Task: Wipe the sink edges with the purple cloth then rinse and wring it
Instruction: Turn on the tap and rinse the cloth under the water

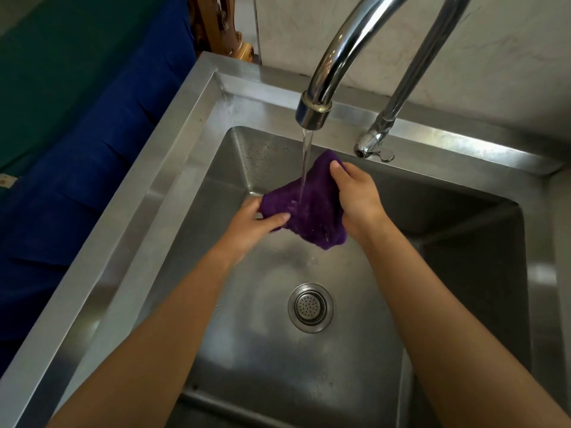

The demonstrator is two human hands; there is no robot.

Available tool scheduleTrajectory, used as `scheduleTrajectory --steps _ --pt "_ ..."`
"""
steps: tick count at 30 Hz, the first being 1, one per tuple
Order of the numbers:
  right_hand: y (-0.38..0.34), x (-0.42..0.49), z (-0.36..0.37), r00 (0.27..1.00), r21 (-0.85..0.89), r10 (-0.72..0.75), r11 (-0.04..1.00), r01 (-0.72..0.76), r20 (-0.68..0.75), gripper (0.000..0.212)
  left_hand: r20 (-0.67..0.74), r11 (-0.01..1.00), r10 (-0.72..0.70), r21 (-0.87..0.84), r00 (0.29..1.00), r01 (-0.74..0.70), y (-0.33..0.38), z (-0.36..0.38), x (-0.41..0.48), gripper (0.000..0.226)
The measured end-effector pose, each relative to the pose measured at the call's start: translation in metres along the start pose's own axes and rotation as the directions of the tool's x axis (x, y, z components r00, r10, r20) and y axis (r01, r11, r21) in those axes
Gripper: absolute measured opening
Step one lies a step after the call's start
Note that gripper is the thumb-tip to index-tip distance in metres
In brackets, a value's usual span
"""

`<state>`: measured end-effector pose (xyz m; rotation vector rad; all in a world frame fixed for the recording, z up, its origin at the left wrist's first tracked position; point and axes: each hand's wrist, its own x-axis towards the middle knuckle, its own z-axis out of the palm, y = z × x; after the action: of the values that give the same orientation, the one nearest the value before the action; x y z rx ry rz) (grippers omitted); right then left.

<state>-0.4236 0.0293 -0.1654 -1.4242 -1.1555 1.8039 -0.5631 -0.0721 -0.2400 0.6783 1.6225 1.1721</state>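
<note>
The purple cloth (pixel 312 205) hangs bunched over the steel sink basin (pixel 247 350), held between both hands. My left hand (pixel 251 225) grips its left end, thumb on top. My right hand (pixel 355 199) grips the right side and upper corner. Water (pixel 306 162) runs from the chrome tap spout (pixel 313 111) straight onto the middle of the cloth. The wet cloth sags below my right hand. The sink edge (pixel 173 168) runs along the left and back.
The drain strainer (pixel 310 307) sits in the basin floor below my hands. The tap's base and small lever (pixel 375 148) stand on the back rim. Blue and green fabric (pixel 77 134) lies left of the sink. A pale wall rises behind.
</note>
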Motion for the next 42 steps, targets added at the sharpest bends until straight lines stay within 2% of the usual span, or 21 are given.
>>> scheduleTrajectory --steps 3,6,8,10,12,15,20,23,26,28,31,33,36,37,38,40,42 --pt "0.002 0.010 -0.013 1.000 -0.243 -0.023 0.970 0.021 -0.004 0.010 -0.024 0.983 -0.092 -0.162 0.995 0.087 -0.002 0.001 -0.002 0.019" --pt "0.018 0.011 -0.020 0.999 -0.460 -0.024 0.887 0.042 0.044 0.043 -0.087 0.941 -0.151 -0.317 0.985 0.117 -0.004 0.009 -0.003 0.015" --pt "0.032 0.008 -0.020 0.995 -0.451 -0.018 0.891 0.059 0.094 0.056 -0.049 0.863 -0.199 -0.482 0.979 0.151 -0.006 0.016 -0.003 0.020" --pt "0.047 0.005 -0.017 0.986 -0.404 0.013 0.913 0.057 0.169 0.052 0.015 0.766 -0.243 -0.611 0.970 0.201 -0.007 0.023 -0.004 0.026" --pt "0.065 0.006 -0.014 0.971 -0.363 0.069 0.931 0.021 0.231 0.045 0.039 0.716 -0.277 -0.658 0.960 0.233 -0.009 0.030 -0.002 0.032" --pt "0.092 0.012 -0.012 0.958 -0.315 0.132 0.948 -0.047 0.255 0.026 0.026 0.726 -0.345 -0.627 0.938 0.284 -0.016 0.037 0.003 0.040" --pt "0.140 0.037 -0.016 0.989 -0.381 0.119 0.921 -0.078 0.085 0.016 -0.043 0.763 -0.473 -0.519 0.880 0.385 -0.051 0.036 0.016 0.030" --pt "0.165 0.053 -0.021 0.991 -0.432 0.127 0.896 -0.099 0.036 0.024 -0.054 0.794 -0.493 -0.435 0.868 0.424 -0.072 0.032 0.022 0.021" --pt "0.190 0.063 -0.026 0.989 -0.533 0.123 0.844 -0.062 0.079 0.031 -0.015 0.825 -0.475 -0.357 0.880 0.439 -0.093 0.025 0.025 0.022" --pt "0.205 0.067 -0.029 0.992 -0.673 0.074 0.740 0.011 0.098 0.034 -0.018 0.852 -0.456 -0.296 0.890 0.431 -0.103 0.022 0.024 0.027" --pt "0.221 0.067 -0.027 0.994 -0.892 -0.047 0.438 0.106 0.095 0.041 -0.062 0.893 -0.418 -0.214 0.906 0.397 -0.119 0.021 0.026 0.042" --pt "0.227 0.065 -0.021 0.985 -0.899 -0.078 0.403 0.175 0.157 0.048 -0.063 0.902 -0.402 -0.198 0.913 0.384 -0.131 0.022 0.028 0.044" --pt "0.241 0.066 -0.008 0.963 -0.909 -0.012 0.326 0.260 0.271 0.061 -0.059 0.894 -0.408 -0.227 0.911 0.386 -0.137 0.023 0.029 0.043" --pt "0.245 0.066 -0.005 0.963 -0.883 -0.013 0.397 0.251 0.268 0.062 -0.052 0.894 -0.402 -0.238 0.914 0.379 -0.137 0.023 0.030 0.046" --pt "0.246 0.066 -0.002 0.971 -0.813 -0.026 0.541 0.215 0.239 0.058 -0.048 0.889 -0.404 -0.256 0.914 0.379 -0.137 0.023 0.032 0.050" --pt "0.238 0.059 0.005 0.987 -0.555 -0.016 0.825 0.104 0.160 0.041 -0.041 0.866 -0.435 -0.291 0.899 0.406 -0.137 0.021 0.037 0.059" --pt "0.222 0.045 0.010 0.986 -0.346 -0.014 0.936 0.071 0.163 0.026 0.040 0.808 -0.494 -0.347 0.869 0.476 -0.136 0.019 0.043 0.062"
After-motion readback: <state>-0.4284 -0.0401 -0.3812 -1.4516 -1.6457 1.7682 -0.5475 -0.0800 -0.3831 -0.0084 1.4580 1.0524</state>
